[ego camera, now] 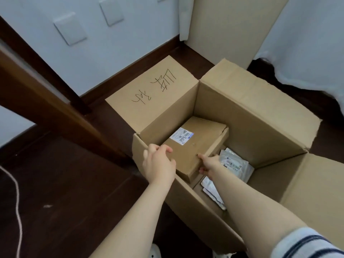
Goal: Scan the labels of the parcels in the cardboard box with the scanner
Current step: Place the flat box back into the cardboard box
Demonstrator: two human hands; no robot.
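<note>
The cardboard box (242, 112) stands open, its flaps folded outward. The flap at 11 o'clock carries handwriting. Inside, toward 10 o'clock, lies a brown parcel (201, 142) with its white label (182, 136) facing up. Grey bag parcels (235, 161) lie just beside it at 4 o'clock, one showing a label too.

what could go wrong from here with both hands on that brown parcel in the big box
1. The left hand and right hand both grip the brown parcel, and no scanner is in view, so its label may go unscanned until a hand is freed.
2. White bags lie right beside it; setting the parcel down on them could hide their labels.
</note>
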